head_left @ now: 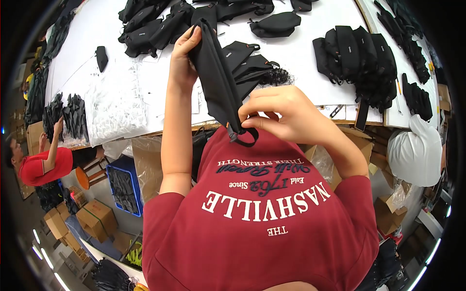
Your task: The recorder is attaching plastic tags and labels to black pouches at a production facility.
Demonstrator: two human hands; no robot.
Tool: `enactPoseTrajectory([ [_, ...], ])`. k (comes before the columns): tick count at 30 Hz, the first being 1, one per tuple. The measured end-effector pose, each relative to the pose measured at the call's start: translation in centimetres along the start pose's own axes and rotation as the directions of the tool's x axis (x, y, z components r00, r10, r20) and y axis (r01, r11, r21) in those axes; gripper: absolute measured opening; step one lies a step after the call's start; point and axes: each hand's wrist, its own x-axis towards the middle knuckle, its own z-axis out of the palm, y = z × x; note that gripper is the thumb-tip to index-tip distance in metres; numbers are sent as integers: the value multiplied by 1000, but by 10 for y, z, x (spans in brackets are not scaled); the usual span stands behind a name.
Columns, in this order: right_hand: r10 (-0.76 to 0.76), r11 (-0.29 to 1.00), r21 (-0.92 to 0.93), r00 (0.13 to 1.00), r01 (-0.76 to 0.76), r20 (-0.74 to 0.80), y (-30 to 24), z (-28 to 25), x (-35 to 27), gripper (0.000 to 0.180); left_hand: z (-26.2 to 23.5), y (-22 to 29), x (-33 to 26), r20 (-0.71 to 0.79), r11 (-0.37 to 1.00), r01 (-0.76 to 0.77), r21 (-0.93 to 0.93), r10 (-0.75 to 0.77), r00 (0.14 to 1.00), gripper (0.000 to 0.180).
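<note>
A long black fabric pouch (216,72) is held up slantwise over the near edge of the white table, in front of my chest. My left hand (184,58) grips its upper end, thumb on the near face. At the lower end, the bent fingers of my right hand (286,111) pinch the pouch's edge; what lies between those fingertips is partly hidden. Below them hangs a short black strap loop (250,140) with a small dark buckle. Behind the held pouch, several similar pouches (242,56) lie fanned out beside a tangle of thin black cords (279,76).
More black pouches are heaped at the far left (155,29) and at the right (359,53). Clear plastic bags (116,102) cover the left of the white table (165,92). A co-worker in a red shirt (46,167) handles black pieces at far left. A stuffed white sack (415,150) stands right.
</note>
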Motion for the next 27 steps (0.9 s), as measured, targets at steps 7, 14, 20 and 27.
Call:
enactPoseTrajectory([
  [7,9,999,37,987,-3,-159,2,4,5,9,10,1,-3,68,999,-45,-16,46,997,30],
  [14,84,989,135,981,-61,-174,16,6,-3,22,3,6,-11,-232,1000,-29,3,29,972,21],
  [20,578,319,908,815,-271,40,69,0,-23,20,2,13,-68,128,999,13,-48,-6,992,78],
  [27,591,486,788,806,-378,22,89,18,-37,37,1,2,-91,-36,660,-135,739,239,970,31],
])
